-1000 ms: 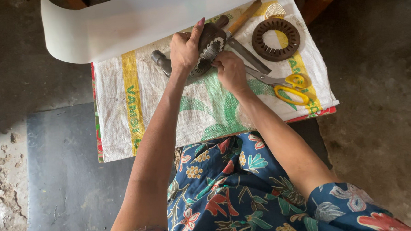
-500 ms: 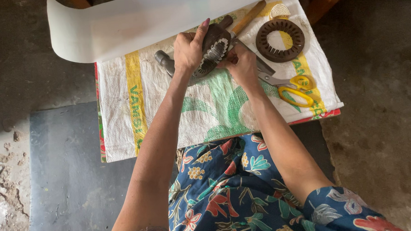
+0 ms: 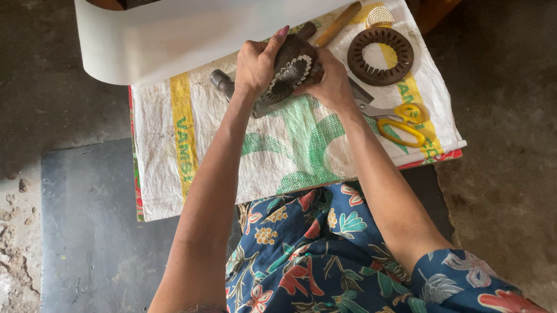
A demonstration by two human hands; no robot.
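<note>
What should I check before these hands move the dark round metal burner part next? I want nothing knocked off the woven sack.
1. Left hand grips the dark round metal burner part: ok.
2. Right hand steadies it: ok.
3. Rusty toothed metal ring lies apart: ok.
4. Yellow-handled scissors lie close beside the right wrist: not ok.
5. White woven sack lies flat: ok.
6. Part's underside: cannot tell.

Low table draped in a white woven sack (image 3: 164, 150); on it, a dark toothed ring (image 3: 380, 56), yellow-handled scissors (image 3: 400, 121), a wooden-handled tool (image 3: 338, 24).
</note>
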